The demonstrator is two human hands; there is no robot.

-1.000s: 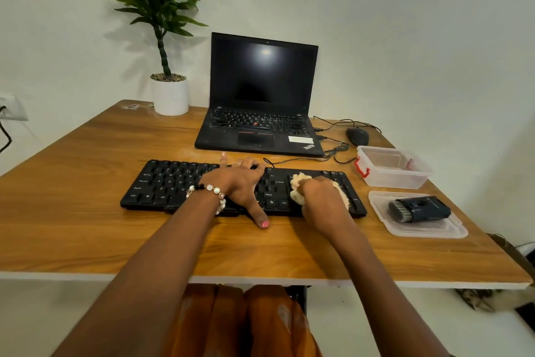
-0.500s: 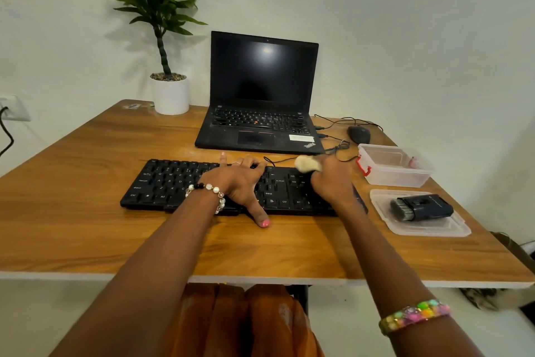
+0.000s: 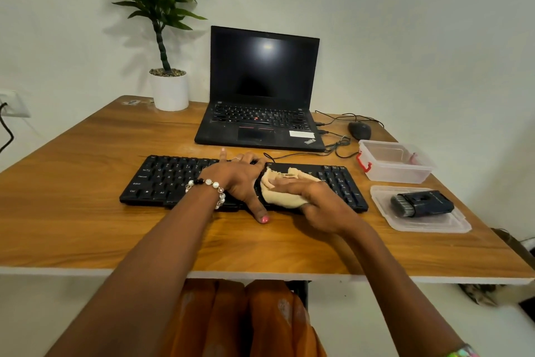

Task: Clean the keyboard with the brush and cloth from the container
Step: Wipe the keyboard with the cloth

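Observation:
A black keyboard [image 3: 165,180] lies across the middle of the wooden desk. My left hand [image 3: 238,180] rests flat on its centre, fingers spread, thumb pointing toward the front edge. Just right of it my right hand [image 3: 315,201] presses a beige cloth [image 3: 278,188] onto the keys, its thumb tucked under the cloth's near edge. The black brush [image 3: 421,202] lies on a clear lid [image 3: 428,223] to the right of the keyboard. The clear container [image 3: 396,165] with a red latch stands behind the lid.
An open black laptop [image 3: 260,96] sits behind the keyboard, with cables [image 3: 335,148] and a dark mouse [image 3: 359,130] to its right. A potted plant [image 3: 169,90] stands at the back left. The desk's front edge [image 3: 260,274] is close to my body.
My right hand with the cloth went to the keyboard's far right edge, then came back toward the near middle. My left hand stayed in place.

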